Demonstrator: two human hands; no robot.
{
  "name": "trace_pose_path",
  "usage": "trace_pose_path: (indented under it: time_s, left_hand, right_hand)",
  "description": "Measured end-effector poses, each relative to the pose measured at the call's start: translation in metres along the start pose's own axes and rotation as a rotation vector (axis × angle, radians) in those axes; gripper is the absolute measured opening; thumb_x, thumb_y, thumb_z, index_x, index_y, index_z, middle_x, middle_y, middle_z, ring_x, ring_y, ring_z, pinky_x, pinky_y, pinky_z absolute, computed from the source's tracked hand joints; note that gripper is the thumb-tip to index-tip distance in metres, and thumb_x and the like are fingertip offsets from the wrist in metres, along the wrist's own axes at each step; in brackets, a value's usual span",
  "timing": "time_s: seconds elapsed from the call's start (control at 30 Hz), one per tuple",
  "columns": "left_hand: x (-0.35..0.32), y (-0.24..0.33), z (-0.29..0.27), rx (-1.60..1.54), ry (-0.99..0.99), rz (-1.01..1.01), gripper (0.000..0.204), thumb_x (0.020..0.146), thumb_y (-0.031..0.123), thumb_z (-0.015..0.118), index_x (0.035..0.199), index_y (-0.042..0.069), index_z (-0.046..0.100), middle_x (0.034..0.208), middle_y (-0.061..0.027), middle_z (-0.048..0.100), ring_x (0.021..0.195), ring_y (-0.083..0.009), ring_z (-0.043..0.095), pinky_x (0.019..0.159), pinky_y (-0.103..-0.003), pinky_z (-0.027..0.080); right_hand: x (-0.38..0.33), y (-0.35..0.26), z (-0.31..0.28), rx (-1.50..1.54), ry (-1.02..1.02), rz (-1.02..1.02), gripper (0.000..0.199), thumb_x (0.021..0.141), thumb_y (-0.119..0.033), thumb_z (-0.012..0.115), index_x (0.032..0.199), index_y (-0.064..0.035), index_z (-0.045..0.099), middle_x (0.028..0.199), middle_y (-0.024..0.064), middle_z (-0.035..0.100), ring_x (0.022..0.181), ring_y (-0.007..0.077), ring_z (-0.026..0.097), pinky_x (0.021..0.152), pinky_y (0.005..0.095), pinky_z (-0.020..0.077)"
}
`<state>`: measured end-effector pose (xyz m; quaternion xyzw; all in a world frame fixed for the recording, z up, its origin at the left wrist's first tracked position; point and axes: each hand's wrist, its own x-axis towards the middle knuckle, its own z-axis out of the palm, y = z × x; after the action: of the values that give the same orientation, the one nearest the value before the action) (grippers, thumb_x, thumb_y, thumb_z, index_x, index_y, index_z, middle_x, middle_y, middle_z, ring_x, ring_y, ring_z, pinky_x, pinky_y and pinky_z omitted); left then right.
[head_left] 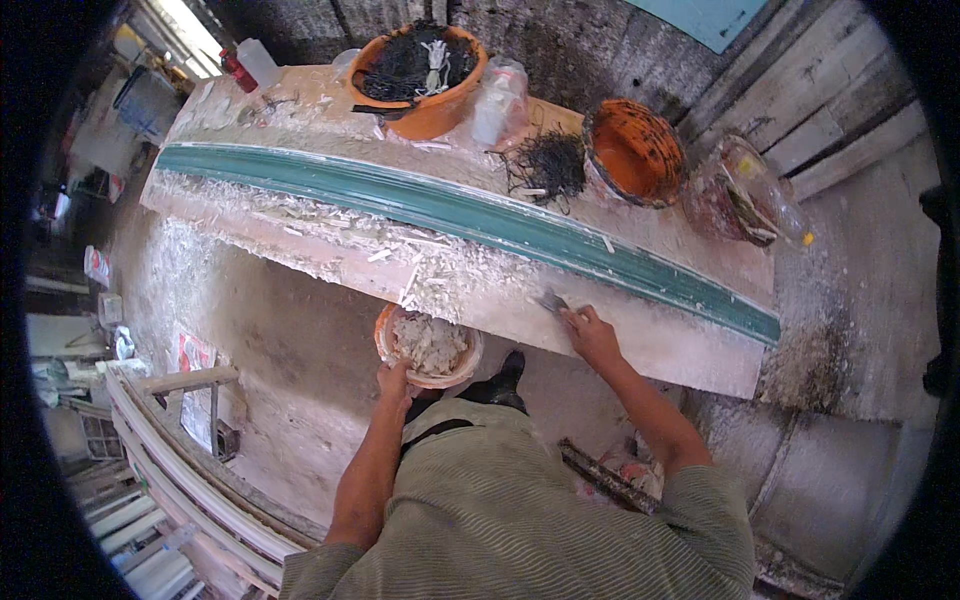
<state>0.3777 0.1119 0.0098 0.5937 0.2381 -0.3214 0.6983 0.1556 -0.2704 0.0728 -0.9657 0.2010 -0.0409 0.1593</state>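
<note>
Far left: curved white mouldings (170, 470) stacked on the floor. Centre left: the left hand (393, 381) closed on the near rim of an orange bowl (383, 340) filled with whitish plaster paste (430, 343), held just below the front edge of the worktop (640, 345). Along the worktop, from upper left to lower right, runs 1 long green mould strip (450, 208), bordered by white plaster scraps (420, 265). Behind the strip, left to right: 1 clear plastic bottle (258, 62); 1 orange basin (430, 112) holding dark fibre; 1 clear bag (498, 100); 1 loose tuft of dark fibre (545, 165); 1 empty orange basin (632, 150); 1 clear container (745, 190) smeared red inside. Centre right: the right hand (590, 335) clasped round a small metal scraper (550, 300), whose blade rests on the plaster-coated front face of the worktop, just below the green strip. The 2 hands are apart, the bowl lying between them and to the left.
</note>
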Motion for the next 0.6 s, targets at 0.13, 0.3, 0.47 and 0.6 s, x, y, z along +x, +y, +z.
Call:
trace_pose_path:
  time_s: [0.13,0.3,0.47,0.6]
  left_hand:
    - [-0.002,0.0,-0.001,0.05,0.01,0.015,0.043,0.077,0.002,0.07,0.116,-0.01,0.056,0.105,-0.0204,0.067,0.091,-0.0343,0.072,0.072,-0.043,0.062]
    - [0.001,0.006,0.007,0.077,-0.02,-0.042,0.044,0.078,0.003,0.07,0.119,-0.006,0.057,0.106,-0.0185,0.067,0.091,-0.0328,0.072,0.068,-0.042,0.062]
    - [-0.002,0.005,0.007,0.012,-0.02,-0.005,0.047,0.079,0.003,0.069,0.123,0.0,0.055,0.108,-0.0168,0.067,0.089,-0.0318,0.072,0.069,-0.044,0.064]
    - [-0.004,-0.001,0.004,-0.019,-0.044,-0.007,0.05,0.079,0.003,0.07,0.126,0.001,0.053,0.11,-0.0165,0.067,0.089,-0.0331,0.072,0.069,-0.045,0.064]
  right_hand:
    - [0.045,-0.003,0.022,0.0,0.076,-0.148,0.031,0.096,-0.024,0.063,0.127,-0.0215,0.066,0.105,0.0096,0.064,0.079,0.0294,0.07,0.064,0.0434,0.059]
    - [0.068,-0.014,0.027,0.006,-0.011,-0.097,0.03,0.095,-0.024,0.063,0.125,-0.0215,0.067,0.106,0.0086,0.064,0.079,0.0296,0.069,0.065,0.0429,0.059]
    - [0.043,-0.009,-0.006,0.061,-0.141,-0.01,0.028,0.094,-0.024,0.064,0.121,-0.0191,0.069,0.108,0.0103,0.064,0.078,0.0335,0.069,0.066,0.0449,0.0587]
    - [0.09,-0.044,0.012,0.125,0.068,-0.141,0.027,0.092,-0.022,0.064,0.118,-0.0164,0.069,0.105,0.0151,0.063,0.077,0.0358,0.069,0.067,0.048,0.0582]
